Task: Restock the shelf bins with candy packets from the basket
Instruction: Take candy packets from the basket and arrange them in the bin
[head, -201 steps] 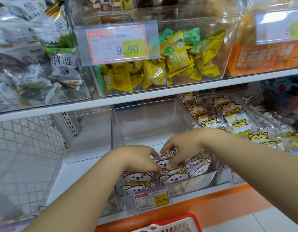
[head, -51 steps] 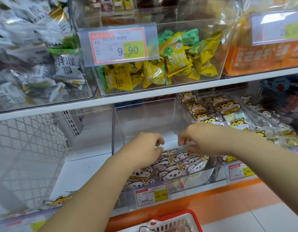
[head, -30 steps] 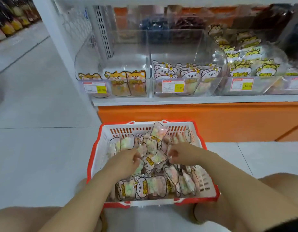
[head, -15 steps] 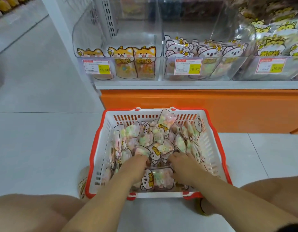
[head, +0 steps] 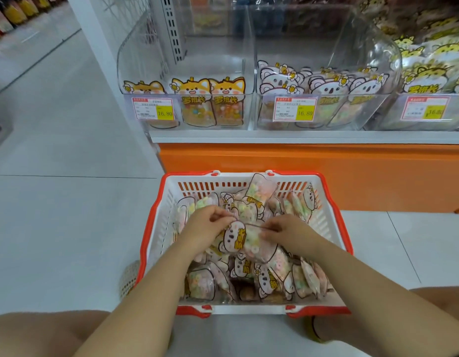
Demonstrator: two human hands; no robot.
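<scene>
1. A koala candy packet (head: 245, 242) sits over the pile at the middle of the basket (head: 162, 222).
2. The left hand (head: 210, 228) pinches its 9 o'clock end, and the right hand (head: 287, 234) pinches its 3 o'clock end.
3. The koala bin (head: 326, 95) stands at 12 o'clock from the basket.

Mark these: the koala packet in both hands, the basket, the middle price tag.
koala packet (head: 249, 243), head view, on its clear candy-filled body.
basket (head: 241, 173), head view, on the far red rim.
middle price tag (head: 287, 109), head view, on its white printed area.
</scene>
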